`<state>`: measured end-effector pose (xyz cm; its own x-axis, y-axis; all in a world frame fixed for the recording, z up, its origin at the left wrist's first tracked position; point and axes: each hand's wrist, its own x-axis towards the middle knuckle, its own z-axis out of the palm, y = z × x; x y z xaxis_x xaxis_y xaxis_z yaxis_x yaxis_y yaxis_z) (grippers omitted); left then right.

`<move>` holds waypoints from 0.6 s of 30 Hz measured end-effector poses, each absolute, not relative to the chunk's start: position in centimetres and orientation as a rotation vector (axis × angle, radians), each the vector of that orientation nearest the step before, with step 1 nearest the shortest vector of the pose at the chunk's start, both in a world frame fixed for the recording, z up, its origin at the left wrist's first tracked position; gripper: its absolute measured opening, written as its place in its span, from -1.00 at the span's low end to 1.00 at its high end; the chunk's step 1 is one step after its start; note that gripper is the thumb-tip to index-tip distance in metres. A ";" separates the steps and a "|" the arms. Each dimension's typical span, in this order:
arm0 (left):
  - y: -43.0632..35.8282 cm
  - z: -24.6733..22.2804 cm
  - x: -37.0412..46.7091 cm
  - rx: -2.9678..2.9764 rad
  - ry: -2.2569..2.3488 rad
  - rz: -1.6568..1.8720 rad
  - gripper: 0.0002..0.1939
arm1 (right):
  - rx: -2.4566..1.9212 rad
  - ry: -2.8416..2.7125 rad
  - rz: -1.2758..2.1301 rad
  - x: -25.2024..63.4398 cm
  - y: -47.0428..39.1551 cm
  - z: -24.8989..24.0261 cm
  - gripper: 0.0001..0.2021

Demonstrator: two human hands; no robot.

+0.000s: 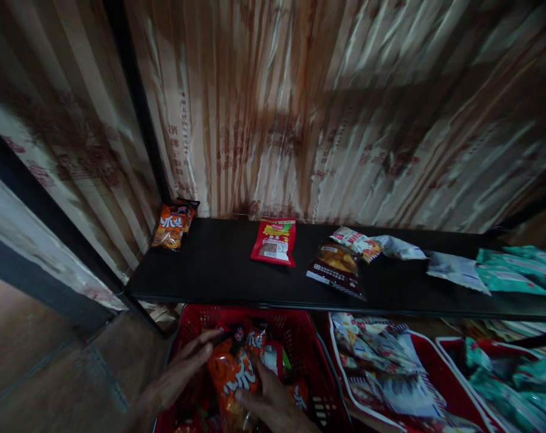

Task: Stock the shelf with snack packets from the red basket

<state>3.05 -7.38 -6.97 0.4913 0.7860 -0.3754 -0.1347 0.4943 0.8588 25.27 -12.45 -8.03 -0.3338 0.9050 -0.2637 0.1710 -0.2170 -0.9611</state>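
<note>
An orange snack bag (231,376) with white lettering is held between my two hands over the red basket (320,370). My left hand (180,370) grips the bag at its upper left edge, with the fingertips by the dark top seam. My right hand (275,400) is closed around the bag's right side, its thumb on the front. Other orange bags lie in the basket just behind and beside it, along with a partly hidden white, red and green packet (275,358).
On the black shelf (223,264) above the basket lie orange bags (171,225) at the left end, a red packet (275,242), a brown bag (338,264), white packets (456,270) and green packets (514,270). White-rimmed baskets with white bags (403,385) and green bags (516,391) stand at right. Black posts (140,102) frame the shelf.
</note>
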 end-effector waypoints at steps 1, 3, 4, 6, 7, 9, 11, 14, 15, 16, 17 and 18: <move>-7.6 -7.1 3.2 0.860 0.842 0.645 -0.39 | -1.317 -1.461 1.594 25.3 -12.6 -8.2 -0.29; -8.0 -7.4 3.9 0.812 0.811 0.654 -0.36 | -1.350 -1.486 1.566 25.2 -12.8 -8.5 -0.27; -8.1 -7.4 4.3 0.800 0.828 0.667 -0.36 | -1.353 -1.494 1.560 25.0 -13.0 -8.7 -0.25; -8.3 -7.3 5.3 0.802 0.885 0.699 -0.39 | -1.311 -1.487 1.579 24.5 -13.2 -8.9 -0.23; -8.4 -7.2 5.7 0.816 0.916 0.716 -0.42 | -1.268 -1.474 1.606 24.2 -13.3 -8.9 -0.22; -8.3 -7.0 6.4 0.848 0.971 0.744 -0.47 | -1.167 -1.431 1.685 23.6 -13.4 -8.8 -0.19; -8.2 -7.0 6.7 0.875 1.003 0.762 -0.51 | -1.102 -1.381 1.758 23.4 -13.5 -8.6 -0.15; -8.0 -7.7 6.6 0.954 1.069 0.752 -0.54 | -1.213 -1.327 1.757 23.7 -13.7 -8.4 -0.15; -8.0 -8.1 6.6 0.985 1.091 0.731 -0.55 | -1.301 -1.311 1.719 23.9 -13.7 -8.5 -0.15; -8.0 -8.4 6.5 1.012 1.107 0.707 -0.56 | -1.378 -1.297 1.681 24.1 -13.8 -8.6 -0.15; -8.0 -8.8 6.5 1.030 1.117 0.682 -0.56 | -1.432 -1.284 1.654 24.2 -13.7 -8.7 -0.16; -8.0 -9.1 6.4 1.042 1.122 0.662 -0.55 | -1.458 -1.267 1.636 24.3 -13.7 -8.9 -0.16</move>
<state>6.44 -8.00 -9.12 0.3308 0.8558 -0.3977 0.0662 0.3994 0.9144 24.31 -13.68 -8.90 -0.2155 0.8950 -0.3906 0.1542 -0.3638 -0.9186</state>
